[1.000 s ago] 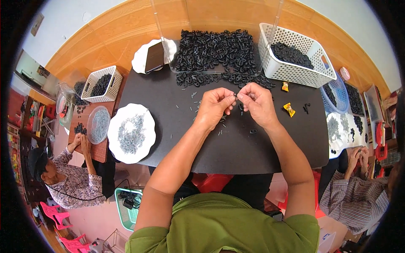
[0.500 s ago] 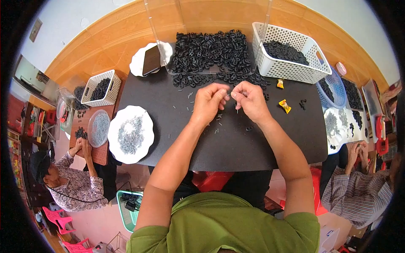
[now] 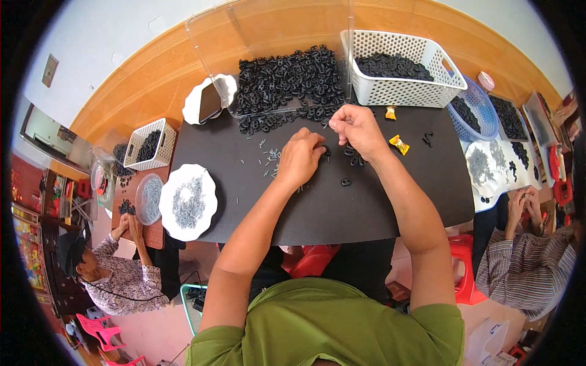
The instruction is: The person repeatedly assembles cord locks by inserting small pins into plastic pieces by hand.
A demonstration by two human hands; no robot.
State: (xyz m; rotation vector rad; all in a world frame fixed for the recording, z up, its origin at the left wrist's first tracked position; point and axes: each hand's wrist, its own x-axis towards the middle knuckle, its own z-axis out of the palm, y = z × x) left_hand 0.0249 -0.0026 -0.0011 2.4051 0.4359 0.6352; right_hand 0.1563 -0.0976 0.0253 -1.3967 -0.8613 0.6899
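My left hand (image 3: pixel 299 160) is low over the dark table, fingers curled and closed on a small black two-holed plastic piece (image 3: pixel 327 150), mostly hidden by the fingertips. Up and to the right, my right hand (image 3: pixel 361 130) pinches thumb and forefinger together on what looks like a small grey pin (image 3: pixel 330 126). Loose grey pins (image 3: pixel 270 160) lie scattered left of my left hand. Several black pieces (image 3: pixel 354 156) sit under my right wrist, and a single black piece (image 3: pixel 346 182) lies nearer me.
A clear bin of black pieces (image 3: pixel 287 82) stands at the back, beside a white basket (image 3: pixel 397 93). On the left are a white plate (image 3: pixel 208 213) of pins and a phone (image 3: pixel 210 100) on another plate. Yellow wrapped sweets (image 3: pixel 399 144) lie right. People work at both sides.
My hands have moved apart: the left has come down a little, the right has shifted slightly right. A black piece now shows at my left fingertips. The view has turned slightly.
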